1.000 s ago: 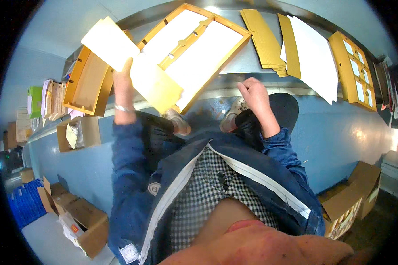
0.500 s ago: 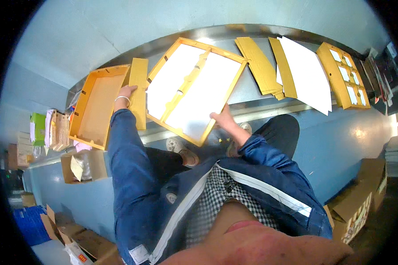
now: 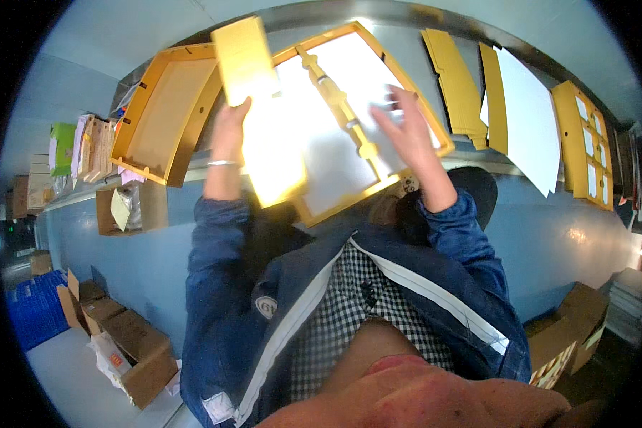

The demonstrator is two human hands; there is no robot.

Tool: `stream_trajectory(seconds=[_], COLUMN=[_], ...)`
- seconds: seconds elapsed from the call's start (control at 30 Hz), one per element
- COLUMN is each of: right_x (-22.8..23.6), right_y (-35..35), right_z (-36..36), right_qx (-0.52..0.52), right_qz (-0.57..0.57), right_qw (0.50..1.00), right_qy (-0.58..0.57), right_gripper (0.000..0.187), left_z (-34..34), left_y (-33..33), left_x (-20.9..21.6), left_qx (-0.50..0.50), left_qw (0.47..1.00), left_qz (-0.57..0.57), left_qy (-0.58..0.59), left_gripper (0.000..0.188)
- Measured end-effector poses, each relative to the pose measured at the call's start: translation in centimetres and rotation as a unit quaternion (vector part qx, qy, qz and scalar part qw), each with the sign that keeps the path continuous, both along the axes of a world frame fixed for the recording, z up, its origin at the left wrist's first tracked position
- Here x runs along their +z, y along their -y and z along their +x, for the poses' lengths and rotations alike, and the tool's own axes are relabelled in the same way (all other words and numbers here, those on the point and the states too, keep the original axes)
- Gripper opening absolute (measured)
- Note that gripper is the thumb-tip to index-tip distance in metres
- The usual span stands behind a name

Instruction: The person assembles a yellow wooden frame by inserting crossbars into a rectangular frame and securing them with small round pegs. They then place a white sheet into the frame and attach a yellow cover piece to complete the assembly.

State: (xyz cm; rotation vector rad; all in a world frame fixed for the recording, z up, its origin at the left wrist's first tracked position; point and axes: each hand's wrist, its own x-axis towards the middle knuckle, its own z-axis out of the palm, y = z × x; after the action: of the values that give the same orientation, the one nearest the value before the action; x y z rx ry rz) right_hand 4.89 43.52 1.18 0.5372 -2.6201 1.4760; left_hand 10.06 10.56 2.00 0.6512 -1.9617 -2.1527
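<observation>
My left hand (image 3: 228, 139) grips the left edge of a long yellow cardboard strip (image 3: 242, 57), which is raised and blurred by motion, its lower part washed out by glare. The strip overlaps the left side of a shallow yellow cardboard tray (image 3: 410, 107) with a bright white inside. Down the middle of that tray runs a notched yellow divider (image 3: 337, 103). My right hand (image 3: 410, 132) is over the tray's right half, fingers apart and holding nothing; whether it touches the white surface I cannot tell.
An open yellow box (image 3: 167, 107) stands at left on the metal bench. To the right lie stacked yellow cardboard pieces (image 3: 455, 89), white sheets (image 3: 528, 121) and a yellow box with white-filled openings (image 3: 585, 143). Cartons (image 3: 139, 342) stand at lower left, another carton (image 3: 574, 328) at lower right.
My left hand has taken the yellow strip up off the bench and moved it right, over the tray. The right hand has left the tray's near right edge and now hovers farther in.
</observation>
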Motion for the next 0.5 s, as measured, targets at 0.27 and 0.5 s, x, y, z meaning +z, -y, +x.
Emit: stream_trajectory(seconds=[0.27, 0.5], right_x=[-10.7, -6.7], right_y=[6.0, -2.7], right_z=[5.5, -4.8], right_qx=[0.113, -0.045], right_qz=[-0.158, -0.167], right_qw=[0.971, 0.974], right_qy=[0.139, 0.145], right_gripper=[0.057, 0.042], left_z=[2.7, 6.2], left_y=[-12.5, -6.6], left_x=[-4.7, -10.1], left_qx=[0.017, 0.15], left_qw=[0.996, 0.973], left_qz=[0.051, -0.178], left_qy=[-0.072, 0.003], left_gripper=[0.04, 0.076])
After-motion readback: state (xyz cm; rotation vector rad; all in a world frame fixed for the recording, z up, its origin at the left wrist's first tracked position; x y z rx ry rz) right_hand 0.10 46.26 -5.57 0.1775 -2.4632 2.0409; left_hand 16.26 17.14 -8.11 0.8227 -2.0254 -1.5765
